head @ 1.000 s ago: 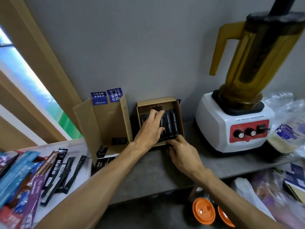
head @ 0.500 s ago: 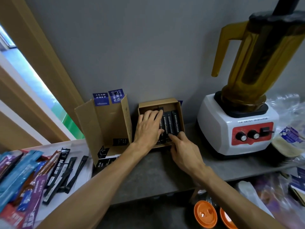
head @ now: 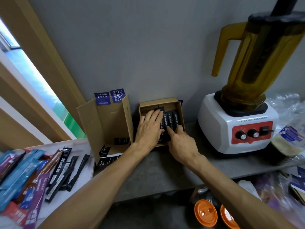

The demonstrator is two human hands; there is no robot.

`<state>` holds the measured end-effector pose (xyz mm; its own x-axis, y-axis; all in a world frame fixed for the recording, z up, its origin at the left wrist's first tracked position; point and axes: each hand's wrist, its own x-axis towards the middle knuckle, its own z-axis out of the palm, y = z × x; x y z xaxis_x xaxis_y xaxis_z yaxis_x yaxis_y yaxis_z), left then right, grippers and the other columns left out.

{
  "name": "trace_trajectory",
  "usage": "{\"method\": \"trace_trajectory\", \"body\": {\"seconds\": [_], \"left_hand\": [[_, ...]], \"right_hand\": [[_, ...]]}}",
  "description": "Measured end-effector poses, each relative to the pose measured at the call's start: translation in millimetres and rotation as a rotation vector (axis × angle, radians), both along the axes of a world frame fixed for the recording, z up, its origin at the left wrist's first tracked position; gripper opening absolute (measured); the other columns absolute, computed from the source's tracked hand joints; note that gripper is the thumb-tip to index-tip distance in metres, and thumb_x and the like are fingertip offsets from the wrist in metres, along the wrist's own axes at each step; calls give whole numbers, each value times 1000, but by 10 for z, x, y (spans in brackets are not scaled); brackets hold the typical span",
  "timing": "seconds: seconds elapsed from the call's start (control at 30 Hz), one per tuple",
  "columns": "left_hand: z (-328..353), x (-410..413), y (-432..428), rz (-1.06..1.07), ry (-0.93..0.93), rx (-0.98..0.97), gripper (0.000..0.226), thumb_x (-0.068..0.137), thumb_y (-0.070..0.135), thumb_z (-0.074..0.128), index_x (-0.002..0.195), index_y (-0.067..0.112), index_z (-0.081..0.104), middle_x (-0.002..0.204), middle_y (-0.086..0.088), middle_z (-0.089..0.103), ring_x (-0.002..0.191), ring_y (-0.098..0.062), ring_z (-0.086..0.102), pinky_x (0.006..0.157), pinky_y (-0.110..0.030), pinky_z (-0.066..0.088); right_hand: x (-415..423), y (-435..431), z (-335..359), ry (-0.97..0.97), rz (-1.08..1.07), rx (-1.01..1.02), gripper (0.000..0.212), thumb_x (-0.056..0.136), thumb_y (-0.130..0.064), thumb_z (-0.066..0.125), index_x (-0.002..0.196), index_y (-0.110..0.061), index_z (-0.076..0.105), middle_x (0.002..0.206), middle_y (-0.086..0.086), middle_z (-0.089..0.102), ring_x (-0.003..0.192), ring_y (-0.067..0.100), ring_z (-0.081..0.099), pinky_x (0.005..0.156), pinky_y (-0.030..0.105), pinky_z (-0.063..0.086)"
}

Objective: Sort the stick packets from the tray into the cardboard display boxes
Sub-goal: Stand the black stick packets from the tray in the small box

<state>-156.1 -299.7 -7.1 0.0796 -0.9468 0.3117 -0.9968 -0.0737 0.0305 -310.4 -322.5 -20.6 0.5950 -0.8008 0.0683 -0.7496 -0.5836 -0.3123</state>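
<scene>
Both hands are working inside the small cardboard box [head: 180, 111] that's sitting against the wall. The left hand [head: 151, 125] is lying flat with its fingers straight and spread, pressing down on the left part of the row of black stick packets [head: 171, 120] in there. The right hand [head: 180, 142] is coming in from the front edge of the box, just beside the left one. Its index finger is stretching out straight onto the packets and the thumb is sticking out next to it. It's not pinching or wrapping around anything as far as I can see; the other fingers are hiding under the hand. The packets not covered by the hands are showing between and just beyond the two sets of fingertips, lined up side by side.

Right next to the left hand, on its outer side, a bigger cardboard box [head: 105, 123] is standing open with blue labels on its flaps. Further out past that forearm, the white tray [head: 79, 144] is holding the loose packets [head: 33, 176], a mix of blue, purple, brown and black ones lying in a messy pile.

On the outer side of the right hand, a blender [head: 237, 128] with a white base and an amber jug is sitting on the same grey shelf [head: 148, 176]. Below the right forearm, two orange lids [head: 205, 212] are peeking out.
</scene>
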Motion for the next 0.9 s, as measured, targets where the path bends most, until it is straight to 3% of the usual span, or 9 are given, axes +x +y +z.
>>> {"method": "trace_trajectory", "body": {"seconds": [0.13,0.27,0.4,0.53,0.63,0.77,0.9], "left_hand": [[87,-34,80,-16,11,-33,72,92,34,63,153,12,30,159,-5,31,149,-23,19,119,-42,24],[281,-117,415,-57,103,-133,64,91,25,66,147,11,40,153,-6,40,144,-22,31,114,-42,34],[435,-35,1100,-80,140,-249,39,92,26,63,129,16,59,129,-1,60,120,-16,53,97,-32,43],[428,378,1853,61,195,-276,26,93,33,54,112,20,67,105,4,67,97,-12,59,84,-29,46],[326,834,2278,245,283,-211,12,95,28,58,101,25,68,95,7,67,87,-9,59,78,-29,48],[119,1286,2574,538,261,-10,8,94,35,60,91,28,64,87,10,61,78,-6,52,69,-22,36],[-47,1389,2703,571,210,142,16,96,45,54,93,30,59,88,11,51,80,-5,42,69,-22,31]], "right_hand": [[-30,69,6,-58,-19,-15,58,101,-27,51,154,-23,29,136,11,39,102,26,63,75,38,61],[-119,245,59,-147,14,-18,43,100,-28,54,142,-23,47,132,4,43,98,20,63,75,32,60],[-86,551,170,-232,68,-51,27,98,-28,56,125,-25,60,121,-5,52,97,12,62,73,23,54],[169,937,257,-286,164,-23,21,96,-27,59,116,-27,65,111,-10,55,94,7,59,76,18,48],[495,1225,265,-320,238,22,20,96,-27,60,114,-28,67,107,-14,54,94,4,55,77,20,51],[977,1558,236,-356,277,81,23,97,-24,58,116,-26,69,109,-10,61,98,6,58,86,26,53],[1315,1786,238,-312,323,137,20,99,-24,54,113,-23,68,109,-7,61,100,8,57,88,28,52]]}}
